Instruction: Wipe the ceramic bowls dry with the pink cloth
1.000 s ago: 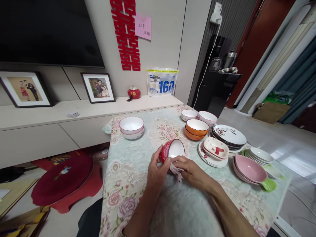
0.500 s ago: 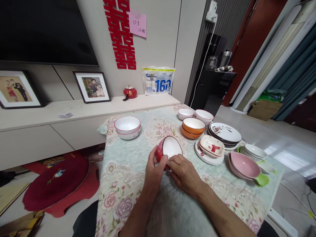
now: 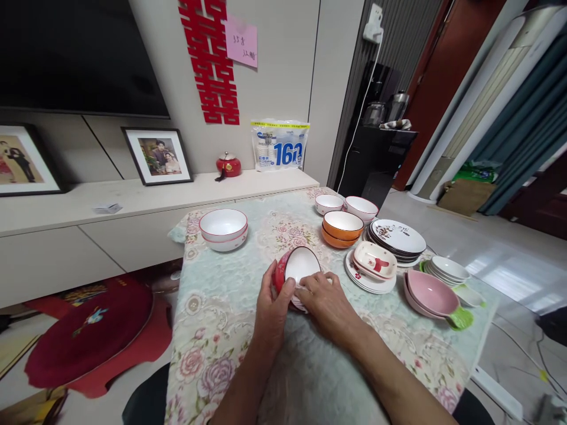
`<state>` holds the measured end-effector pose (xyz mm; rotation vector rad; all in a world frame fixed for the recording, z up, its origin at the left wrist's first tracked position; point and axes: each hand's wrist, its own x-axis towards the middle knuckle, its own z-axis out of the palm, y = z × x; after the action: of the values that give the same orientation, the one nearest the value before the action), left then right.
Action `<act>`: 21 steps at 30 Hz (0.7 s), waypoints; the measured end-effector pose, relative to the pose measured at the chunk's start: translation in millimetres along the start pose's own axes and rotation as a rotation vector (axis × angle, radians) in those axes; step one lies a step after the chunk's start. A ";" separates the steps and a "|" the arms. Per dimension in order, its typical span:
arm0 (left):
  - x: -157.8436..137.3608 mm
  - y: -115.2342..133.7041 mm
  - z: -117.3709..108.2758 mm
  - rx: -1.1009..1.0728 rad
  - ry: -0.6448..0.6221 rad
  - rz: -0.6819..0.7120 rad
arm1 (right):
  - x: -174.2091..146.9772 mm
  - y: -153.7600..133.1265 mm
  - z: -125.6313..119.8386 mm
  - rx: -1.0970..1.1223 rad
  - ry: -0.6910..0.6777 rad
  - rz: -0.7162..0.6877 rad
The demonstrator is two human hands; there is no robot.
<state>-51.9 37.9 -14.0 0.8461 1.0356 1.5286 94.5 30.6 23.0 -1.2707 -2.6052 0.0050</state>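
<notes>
A red bowl (image 3: 305,261) with a white inside and dark rim is tilted on its side above the middle of the table, its opening facing right. My left hand (image 3: 273,298) grips its left side, thumb by the lower rim and fingers behind the red wall. My right hand (image 3: 325,298) is closed at the lower right rim, its fingertips pinching a thin whitish piece, like tissue, mostly hidden by the fingers. Beyond my left hand stand two nested white bowls (image 3: 224,227) with pink rims. To the right are stacked orange bowls (image 3: 342,230) and a cream dish (image 3: 375,260) on white plates.
Dark-edged plates (image 3: 397,237), pink leaf-shaped bowls (image 3: 432,293) and small white bowls (image 3: 449,268) line the right side of the flowered tablecloth (image 3: 212,330). More white bowls (image 3: 361,206) stand at the far right. A low cabinet (image 3: 146,215) runs behind; a red stool (image 3: 88,330) stands left.
The view has shifted slightly, moving the scene left. Both hands stay on the red bowl; my right fingers have moved a little along its lower rim, and more of the whitish piece shows.
</notes>
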 end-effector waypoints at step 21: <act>-10.6 12.7 12.0 -0.173 -0.042 -0.109 | -1.4 2.9 3.1 0.066 0.052 -0.058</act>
<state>-43.7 28.8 2.4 0.6878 0.8908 1.4786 96.9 31.7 19.4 -1.1574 -2.5743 0.0470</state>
